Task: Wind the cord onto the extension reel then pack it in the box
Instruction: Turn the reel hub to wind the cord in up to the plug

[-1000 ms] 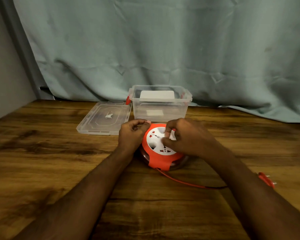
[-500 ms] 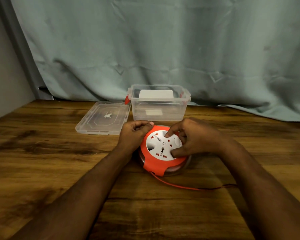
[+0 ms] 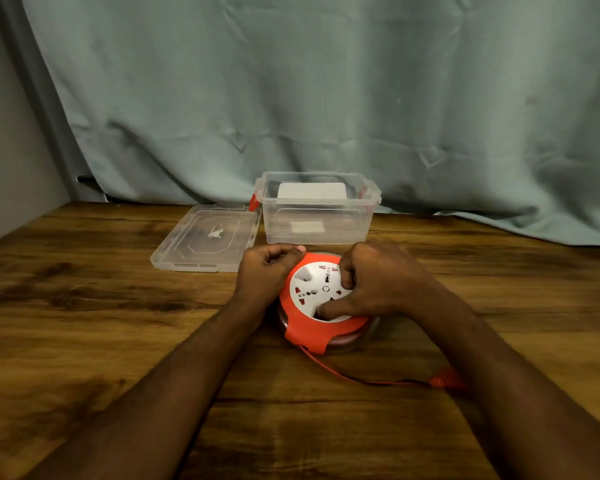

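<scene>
The round orange extension reel (image 3: 305, 332) with a white socket face lies flat on the wooden table (image 3: 84, 323). My left hand (image 3: 265, 270) grips its left rim with curled fingers. My right hand (image 3: 378, 280) rests on the white face, with fingers and thumb dug into its recesses. A thin orange cord (image 3: 343, 374) runs from the reel's front out to the right and ends in an orange plug (image 3: 442, 380) beside my right forearm. The clear plastic box (image 3: 317, 233) stands open just behind the reel.
The box's clear lid (image 3: 205, 237) lies flat to the left of the box. A white label or card shows inside the box. A grey-green curtain (image 3: 326, 98) hangs behind the table, and a wall stands at far left.
The white face has turned under my right hand, whose thumb now sits at the front. The loose cord is shorter and the plug has slid left toward the reel.
</scene>
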Tool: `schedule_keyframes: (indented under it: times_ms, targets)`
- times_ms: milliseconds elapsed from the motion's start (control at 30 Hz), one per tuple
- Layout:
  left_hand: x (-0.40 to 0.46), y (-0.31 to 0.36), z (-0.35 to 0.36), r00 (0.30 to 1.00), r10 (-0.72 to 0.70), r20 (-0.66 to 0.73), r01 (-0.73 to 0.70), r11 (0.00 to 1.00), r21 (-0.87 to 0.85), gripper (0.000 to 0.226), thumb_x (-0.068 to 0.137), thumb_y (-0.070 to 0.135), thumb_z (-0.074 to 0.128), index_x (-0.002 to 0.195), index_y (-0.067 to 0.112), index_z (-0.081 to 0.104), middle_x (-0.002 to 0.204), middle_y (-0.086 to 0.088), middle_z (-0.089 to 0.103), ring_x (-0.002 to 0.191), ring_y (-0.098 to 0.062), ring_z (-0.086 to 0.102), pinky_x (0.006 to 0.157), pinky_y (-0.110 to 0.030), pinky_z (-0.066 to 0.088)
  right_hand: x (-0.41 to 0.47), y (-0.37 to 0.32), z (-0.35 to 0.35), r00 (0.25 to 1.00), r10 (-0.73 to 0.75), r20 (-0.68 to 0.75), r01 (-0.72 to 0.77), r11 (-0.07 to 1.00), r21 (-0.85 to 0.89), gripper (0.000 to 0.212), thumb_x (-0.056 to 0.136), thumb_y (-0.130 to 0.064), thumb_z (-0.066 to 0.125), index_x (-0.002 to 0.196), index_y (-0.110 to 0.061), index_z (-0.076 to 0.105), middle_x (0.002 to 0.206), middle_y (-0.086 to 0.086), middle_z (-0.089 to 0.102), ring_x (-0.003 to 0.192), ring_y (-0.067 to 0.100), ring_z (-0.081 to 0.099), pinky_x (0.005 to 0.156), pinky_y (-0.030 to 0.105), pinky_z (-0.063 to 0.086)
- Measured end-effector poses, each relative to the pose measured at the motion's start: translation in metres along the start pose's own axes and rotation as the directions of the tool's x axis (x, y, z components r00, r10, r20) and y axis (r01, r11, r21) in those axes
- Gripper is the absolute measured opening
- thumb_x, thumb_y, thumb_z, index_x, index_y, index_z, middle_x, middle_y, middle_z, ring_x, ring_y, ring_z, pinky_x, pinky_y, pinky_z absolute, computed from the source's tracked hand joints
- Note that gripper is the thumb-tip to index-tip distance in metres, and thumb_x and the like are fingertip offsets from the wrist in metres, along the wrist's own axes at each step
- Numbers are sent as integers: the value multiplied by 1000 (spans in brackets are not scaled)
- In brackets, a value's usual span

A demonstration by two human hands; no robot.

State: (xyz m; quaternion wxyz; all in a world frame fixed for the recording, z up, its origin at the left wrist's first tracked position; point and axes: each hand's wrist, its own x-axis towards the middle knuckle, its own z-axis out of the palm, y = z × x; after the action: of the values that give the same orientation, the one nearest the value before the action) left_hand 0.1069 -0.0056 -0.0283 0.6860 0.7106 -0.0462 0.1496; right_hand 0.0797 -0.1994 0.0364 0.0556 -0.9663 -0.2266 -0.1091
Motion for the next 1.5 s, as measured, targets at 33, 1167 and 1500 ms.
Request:
schedule_keyframes:
  times_ms: [33, 1167, 1500]
  targets:
    - [0, 0, 0, 1000, 3, 0, -3, 1000, 1, 7, 93, 18, 72, 93, 20, 79, 88, -2, 81, 76, -18, 78, 68, -30, 64, 0, -1, 0, 1000, 3, 1, -3, 1000, -5, 60, 50, -85, 67, 63, -29, 49, 70, -17, 51, 69, 4, 46, 54, 24, 25]
    - [1, 5, -5, 987, -44, 158, 46, 999, -13, 14, 92, 20, 74, 98, 9, 81, 85, -6, 81, 75, -21, 79, 61, -24, 60, -4, 22, -20, 968, -97, 230, 48, 977, 209, 61, 65, -60, 84, 122, -45, 67, 75, -36, 61, 72, -14, 59, 48, 9, 42]
    - [0, 5, -3, 990, -52, 130, 55, 998, -18, 14, 92, 16, 73, 98, 7, 81, 84, -8, 81, 72, -19, 78, 60, -25, 60, -3, 16, -18, 979, -77, 188, 53, 990, 131, 69, 53, -73, 79, 112, -37, 70, 66, -43, 53, 63, -14, 53, 50, 20, 34]
